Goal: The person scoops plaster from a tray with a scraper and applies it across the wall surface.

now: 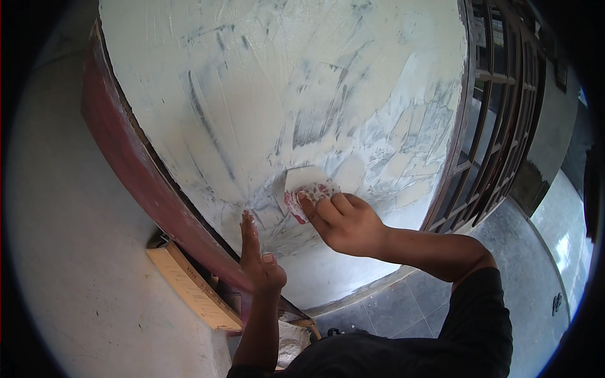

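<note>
In front of me stands a wall panel [265, 94] covered with patchy white putty, with grey streaks showing through. My right hand [353, 223] is closed around a putty scraper [304, 178], a flat pale blade with red parts, smeared with white. The scraper lies close against the lower middle of the panel. To its left, my left hand [257, 252] is held edge-on with its fingers stretched upward and the thumb apart. White smears mark its fingertips, which are near the panel; whether they touch it I cannot tell. Nothing shows in that hand.
A dark red wooden frame [135, 151] curves along the panel's left side. Below it juts a light wooden box-like piece [192, 286] beside a pale wall [94, 252]. A dark window grille [485, 126] borders the right. Grey floor tiles [403, 305] lie below.
</note>
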The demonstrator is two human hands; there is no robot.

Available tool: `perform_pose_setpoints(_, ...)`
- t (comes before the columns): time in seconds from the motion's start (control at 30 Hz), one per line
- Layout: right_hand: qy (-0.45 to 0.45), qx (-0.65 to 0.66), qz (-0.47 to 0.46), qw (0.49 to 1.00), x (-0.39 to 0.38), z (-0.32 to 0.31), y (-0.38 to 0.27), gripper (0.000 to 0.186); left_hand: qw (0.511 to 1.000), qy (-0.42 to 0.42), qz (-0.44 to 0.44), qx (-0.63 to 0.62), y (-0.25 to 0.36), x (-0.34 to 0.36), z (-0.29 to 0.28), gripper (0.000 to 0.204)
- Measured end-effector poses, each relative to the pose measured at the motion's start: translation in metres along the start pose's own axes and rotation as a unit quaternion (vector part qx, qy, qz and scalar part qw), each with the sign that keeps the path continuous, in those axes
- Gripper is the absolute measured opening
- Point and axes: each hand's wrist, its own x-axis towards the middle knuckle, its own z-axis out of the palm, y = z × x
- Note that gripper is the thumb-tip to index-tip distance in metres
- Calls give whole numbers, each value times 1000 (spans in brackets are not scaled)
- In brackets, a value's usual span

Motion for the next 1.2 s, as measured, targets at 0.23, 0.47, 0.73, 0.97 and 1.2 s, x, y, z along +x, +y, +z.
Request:
perform_pose_setpoints(0.23,11,-190,71,979,23,26,85,55,1000,4,3,8,-4,0,3,73)
perform_pose_setpoints(0.47,-34,-8,25,999,-27,15,0,54,1000,3,6,9,-9,-1,2,72)
perform_pose_setpoints(0.73,107,-182,137,968,65,-3,94,51,1000,12,0,10,-7,-1,8,69)
perform_pose_setpoints(0.97,20,-103,-80,991,-5,59,-36,47,999,18,23,37,-9,-1,-2,67)
perform_pose_setpoints(1.2,71,-88,43,993,66,-6,30,53,998,44,22,31,-13,0,-8,67)
